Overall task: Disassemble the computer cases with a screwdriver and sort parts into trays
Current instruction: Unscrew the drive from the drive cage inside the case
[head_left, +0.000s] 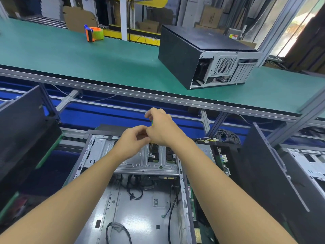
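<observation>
1. The green bench (88, 55) runs across the view beyond the open computer case (146, 217).
2. The open computer case lies on its side below the bench edge, interior facing up. Loose black cables lie on its floor. Its near end is cut off by the frame.
3. A closed computer case (202, 55) stands on the bench, beyond and right of the open computer case, rear panel facing the camera.
4. Black side panels lean upright left (22, 124) and right (263, 173) of the open computer case. A further chassis at far right is cut off.
5. A cable coil (226, 136) lies beyond the far right corner of the open computer case.
6. The tape dispenser (94, 34) stands on the bench, well beyond and left.
7. The right grip (161, 131) is curled round the handle of the screwdriver (150, 147), over the far end of the open computer case.
8. The left grip (133, 140) touches the right grip and pinches the tool below the handle; the contact is partly hidden.
9. The screwdriver stands near upright, tip on the drive bracket (139, 162). The screw is too small to make out.
</observation>
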`<action>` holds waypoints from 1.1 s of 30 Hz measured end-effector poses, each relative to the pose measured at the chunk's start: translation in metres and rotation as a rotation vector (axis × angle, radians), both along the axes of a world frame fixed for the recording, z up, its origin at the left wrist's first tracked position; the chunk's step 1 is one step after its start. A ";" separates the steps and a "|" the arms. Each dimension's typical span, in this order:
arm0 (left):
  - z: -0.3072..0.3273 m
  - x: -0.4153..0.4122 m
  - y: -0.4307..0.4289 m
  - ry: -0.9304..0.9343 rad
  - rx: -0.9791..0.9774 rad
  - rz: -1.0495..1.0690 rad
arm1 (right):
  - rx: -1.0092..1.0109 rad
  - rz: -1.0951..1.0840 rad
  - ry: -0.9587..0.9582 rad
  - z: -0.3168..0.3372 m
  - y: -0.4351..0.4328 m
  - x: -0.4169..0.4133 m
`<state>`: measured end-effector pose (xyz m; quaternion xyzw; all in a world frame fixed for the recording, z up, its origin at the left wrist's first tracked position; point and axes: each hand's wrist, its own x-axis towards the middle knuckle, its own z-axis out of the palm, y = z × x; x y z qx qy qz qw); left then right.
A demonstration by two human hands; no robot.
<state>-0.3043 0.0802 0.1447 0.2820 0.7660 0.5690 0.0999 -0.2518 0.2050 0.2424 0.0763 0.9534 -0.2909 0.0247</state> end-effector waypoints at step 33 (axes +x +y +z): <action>-0.041 0.003 -0.005 0.146 -0.564 -0.012 | -0.013 -0.074 0.039 -0.007 0.001 0.006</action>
